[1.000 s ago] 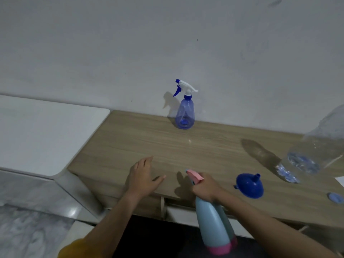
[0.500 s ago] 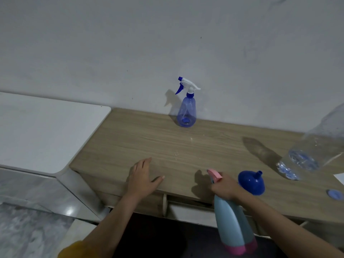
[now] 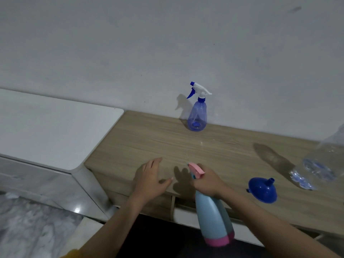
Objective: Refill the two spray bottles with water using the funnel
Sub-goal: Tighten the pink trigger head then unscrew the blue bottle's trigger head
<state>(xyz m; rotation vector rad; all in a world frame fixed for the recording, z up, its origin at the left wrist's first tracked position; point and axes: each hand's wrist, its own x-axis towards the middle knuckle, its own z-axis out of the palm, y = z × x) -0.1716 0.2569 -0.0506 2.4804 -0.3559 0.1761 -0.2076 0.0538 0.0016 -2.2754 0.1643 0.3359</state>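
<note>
Head view: the right hand (image 3: 208,181) grips the neck of the pale blue spray bottle (image 3: 214,216), held at the desk (image 3: 149,142) edge. The left hand (image 3: 150,177) rests spread, empty. Funnel (image 3: 263,190) and second bottle (image 3: 197,116) stand apart. Judged step: setting it down; next, unscrewing its pink top.

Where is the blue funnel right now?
The blue funnel lies wide end down on the wooden table, toward the right, between the right hand and the big clear water bottle.
</note>
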